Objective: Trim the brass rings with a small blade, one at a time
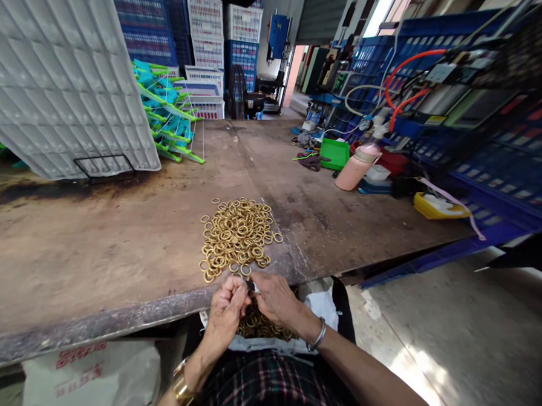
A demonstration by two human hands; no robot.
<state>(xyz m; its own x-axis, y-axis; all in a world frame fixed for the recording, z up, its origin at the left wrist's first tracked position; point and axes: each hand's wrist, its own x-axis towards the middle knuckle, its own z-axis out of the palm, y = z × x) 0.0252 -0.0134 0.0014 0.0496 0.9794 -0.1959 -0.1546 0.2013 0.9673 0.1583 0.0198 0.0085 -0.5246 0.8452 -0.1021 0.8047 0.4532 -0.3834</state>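
Observation:
A heap of brass-coloured metal rings (237, 234) lies on the worktable near its front edge. Just in front of it, my left hand (229, 304) is closed, its thumb and fingers pinched together. Close beside it, my right hand (275, 297) is closed too, the fingertips meeting those of the left. A small dark thing shows between the hands, too hidden to name. Below them, a white-lined container (272, 346) on my lap holds more rings, darker in the shade; my hands cover part of it.
The brown worktable (91, 242) ends just before my lap. A grey ridged tray (78, 72) stands upright at the left, beside green-and-teal pieces (171, 113). At the right are a pink bottle (358, 166), a green tray (335, 153) and a yellow dish (438, 207). Stacked crates (207, 30) stand behind.

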